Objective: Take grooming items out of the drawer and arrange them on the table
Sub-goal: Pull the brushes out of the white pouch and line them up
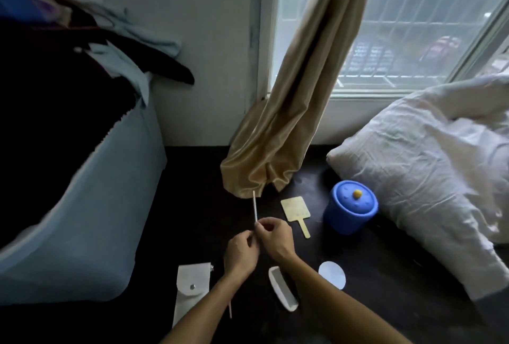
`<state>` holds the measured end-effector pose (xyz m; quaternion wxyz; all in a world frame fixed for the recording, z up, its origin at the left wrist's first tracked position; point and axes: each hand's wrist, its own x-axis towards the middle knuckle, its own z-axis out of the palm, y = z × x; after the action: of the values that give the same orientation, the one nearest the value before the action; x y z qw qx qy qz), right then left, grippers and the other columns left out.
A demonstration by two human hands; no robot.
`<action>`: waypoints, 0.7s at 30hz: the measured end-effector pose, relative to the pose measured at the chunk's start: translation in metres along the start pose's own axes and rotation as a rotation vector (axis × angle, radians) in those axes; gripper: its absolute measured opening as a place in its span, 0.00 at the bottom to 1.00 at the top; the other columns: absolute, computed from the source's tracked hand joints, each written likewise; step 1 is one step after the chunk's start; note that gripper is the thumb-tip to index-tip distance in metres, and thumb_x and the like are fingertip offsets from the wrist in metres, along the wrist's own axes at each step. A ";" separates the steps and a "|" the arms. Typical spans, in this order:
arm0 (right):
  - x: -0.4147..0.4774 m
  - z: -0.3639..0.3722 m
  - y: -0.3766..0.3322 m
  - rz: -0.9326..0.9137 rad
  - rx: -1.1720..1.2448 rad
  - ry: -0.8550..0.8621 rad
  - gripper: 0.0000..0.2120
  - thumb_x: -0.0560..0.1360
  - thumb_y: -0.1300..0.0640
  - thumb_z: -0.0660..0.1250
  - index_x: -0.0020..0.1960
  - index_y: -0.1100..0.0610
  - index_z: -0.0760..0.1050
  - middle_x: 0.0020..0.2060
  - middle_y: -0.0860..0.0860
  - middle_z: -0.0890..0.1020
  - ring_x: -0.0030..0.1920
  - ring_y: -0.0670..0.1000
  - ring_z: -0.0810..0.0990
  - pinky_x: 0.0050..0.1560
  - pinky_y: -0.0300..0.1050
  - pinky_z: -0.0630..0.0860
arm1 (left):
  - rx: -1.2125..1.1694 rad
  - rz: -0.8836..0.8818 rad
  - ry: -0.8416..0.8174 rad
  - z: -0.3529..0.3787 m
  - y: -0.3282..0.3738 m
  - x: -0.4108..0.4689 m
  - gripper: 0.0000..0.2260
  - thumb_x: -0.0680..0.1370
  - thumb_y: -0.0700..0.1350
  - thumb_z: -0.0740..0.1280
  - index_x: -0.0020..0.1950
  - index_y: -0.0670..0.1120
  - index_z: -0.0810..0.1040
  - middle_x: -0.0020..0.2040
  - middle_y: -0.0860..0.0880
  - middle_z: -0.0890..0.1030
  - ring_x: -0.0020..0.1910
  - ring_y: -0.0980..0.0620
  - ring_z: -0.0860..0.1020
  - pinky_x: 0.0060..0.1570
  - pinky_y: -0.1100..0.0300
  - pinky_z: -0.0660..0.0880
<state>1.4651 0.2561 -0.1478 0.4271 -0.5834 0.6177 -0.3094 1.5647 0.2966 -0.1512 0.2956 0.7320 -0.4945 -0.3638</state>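
- Both hands meet over the middle of the dark tabletop [192, 206], and between them is one thin silvery stick [255, 206], maybe a nail file, pointing away toward the curtain [275, 137].
- The right hand [275, 239] pinches the stick's near end with thumb and fingertips; the left hand [241, 254] is curled in tight beside it, fingers closed at that same end. My read: steadying it to line it up before it is laid down.
- The stick is in the air, not on the tabletop yet, so this item is not placed.
- Laid out already, well apart from one another so each is easy to see: one small hand mirror [296, 210] with its handle toward the person, one white comb [282, 291] under the right forearm, one pale round disc [332, 275] to its right.
- On the left, one white snap pouch [190, 288] lies flat, with one thin pale stick [230, 309] poking out just beside the left forearm; what that is, I cannot tell.
- One blue lidded pot [349, 207] with a yellow knob stands upright by the pillow [427, 164], out of the working area.
- The drawer is not in view.
- Count: seven pieces, six down and one in hand.
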 end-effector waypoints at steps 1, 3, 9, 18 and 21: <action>0.002 -0.005 -0.007 -0.017 0.029 0.008 0.06 0.73 0.55 0.69 0.38 0.51 0.82 0.31 0.47 0.84 0.34 0.43 0.83 0.39 0.43 0.81 | -0.025 0.019 0.004 -0.001 0.007 0.000 0.07 0.78 0.47 0.62 0.47 0.51 0.80 0.37 0.55 0.81 0.36 0.59 0.80 0.34 0.61 0.77; 0.004 -0.014 -0.018 -0.053 0.078 0.025 0.07 0.74 0.57 0.68 0.38 0.52 0.82 0.32 0.48 0.84 0.35 0.44 0.83 0.40 0.42 0.81 | -0.065 0.048 0.032 -0.003 0.018 0.001 0.06 0.78 0.46 0.64 0.48 0.52 0.81 0.37 0.55 0.81 0.37 0.60 0.80 0.35 0.64 0.76; 0.011 -0.032 -0.035 -0.097 0.243 0.097 0.08 0.76 0.50 0.68 0.48 0.53 0.82 0.34 0.46 0.83 0.36 0.41 0.81 0.39 0.37 0.75 | -0.050 0.168 0.081 -0.008 0.038 0.003 0.05 0.78 0.43 0.64 0.47 0.49 0.80 0.39 0.56 0.81 0.39 0.61 0.79 0.36 0.70 0.71; 0.026 -0.051 -0.050 -0.013 0.400 0.079 0.07 0.77 0.54 0.67 0.44 0.53 0.83 0.39 0.50 0.85 0.43 0.47 0.82 0.47 0.43 0.78 | -0.035 0.192 0.113 -0.002 0.035 -0.003 0.07 0.78 0.45 0.63 0.48 0.48 0.81 0.42 0.53 0.81 0.41 0.57 0.79 0.38 0.65 0.73; 0.025 -0.050 -0.051 0.042 0.471 0.090 0.09 0.77 0.55 0.66 0.39 0.53 0.81 0.36 0.53 0.81 0.39 0.50 0.78 0.44 0.46 0.75 | -0.019 0.185 0.121 -0.002 0.033 -0.004 0.07 0.78 0.44 0.63 0.47 0.46 0.81 0.41 0.51 0.82 0.40 0.56 0.79 0.38 0.64 0.72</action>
<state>1.4449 0.2196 -0.0852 0.5296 -0.4402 0.5591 -0.4617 1.5486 0.2896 -0.1228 0.3638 0.7011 -0.5377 -0.2948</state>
